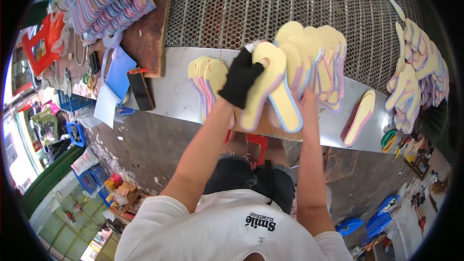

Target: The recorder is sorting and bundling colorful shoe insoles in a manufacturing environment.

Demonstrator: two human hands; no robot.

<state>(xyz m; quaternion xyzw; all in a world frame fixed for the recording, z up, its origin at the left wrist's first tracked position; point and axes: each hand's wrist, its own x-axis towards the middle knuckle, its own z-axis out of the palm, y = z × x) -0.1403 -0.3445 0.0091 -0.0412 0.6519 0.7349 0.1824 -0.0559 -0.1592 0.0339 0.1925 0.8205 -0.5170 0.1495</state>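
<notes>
My left hand [240, 79], in a black fingerless glove, is closed on a cream-yellow shoe insole [267, 67] with a purple edge, held over the metal worktop. Just beside it slants a blue-edged insole [286, 108]. My right hand [308, 100] is closed around the lower part of a fanned bunch of insoles [292, 43]; its fingers are partly hidden. More insoles with pink and purple edges [333, 48] overlap to the right of that bunch. Left of my gloved hand lies a small row of insoles [215, 73].
A wire-mesh conveyor [208, 9] runs beyond the metal worktop [169, 79]. Tall insole stacks [104, 2] stand far left, and a heap [415, 67] lies far right. One small pile [360, 116] sits near the right front edge, by green-handled scissors [388, 139]. A dark phone [140, 92] rests left.
</notes>
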